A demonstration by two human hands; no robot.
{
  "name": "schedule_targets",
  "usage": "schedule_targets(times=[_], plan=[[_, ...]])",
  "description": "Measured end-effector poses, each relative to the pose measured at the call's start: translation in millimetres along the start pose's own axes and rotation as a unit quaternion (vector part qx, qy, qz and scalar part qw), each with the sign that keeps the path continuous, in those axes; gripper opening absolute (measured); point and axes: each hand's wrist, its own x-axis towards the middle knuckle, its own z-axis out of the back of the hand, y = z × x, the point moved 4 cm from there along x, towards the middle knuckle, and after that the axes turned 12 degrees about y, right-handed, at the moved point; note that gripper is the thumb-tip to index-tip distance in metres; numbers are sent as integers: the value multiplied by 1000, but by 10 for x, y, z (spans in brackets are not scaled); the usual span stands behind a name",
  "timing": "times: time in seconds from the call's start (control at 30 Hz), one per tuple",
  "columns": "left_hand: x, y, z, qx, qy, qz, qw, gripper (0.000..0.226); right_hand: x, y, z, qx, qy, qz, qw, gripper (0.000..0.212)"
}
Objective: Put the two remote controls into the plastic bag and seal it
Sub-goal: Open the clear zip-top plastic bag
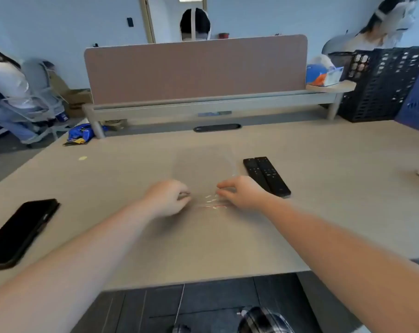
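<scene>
A clear plastic bag [202,165] lies flat on the beige table [323,200], its red-striped zip edge toward me. My left hand [167,197] pinches the bag's near edge on the left side. My right hand [239,192] pinches the same edge on the right side. Two black remote controls [266,175] lie side by side on the table just right of the bag, touching each other, outside the bag. My right hand is next to their near ends.
A black phone [19,233] lies near the left front edge. A pink divider panel [196,68] and cable slot [217,127] stand at the back. A black crate [381,85] sits back right. People sit beyond the table.
</scene>
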Motion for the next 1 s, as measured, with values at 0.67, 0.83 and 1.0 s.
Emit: schedule_targets(times=[0.67, 0.83, 1.0], plan=[[44, -250, -96, -88, -87, 36, 992, 13, -256, 11, 133, 97, -121, 18, 988, 16], [76, -234, -72, -289, -141, 83, 943, 8, -261, 16, 22, 210, -33, -47, 976, 29], [117, -293, -83, -386, -140, 27, 911, 21, -171, 24, -140, 363, 8, -75, 929, 36]])
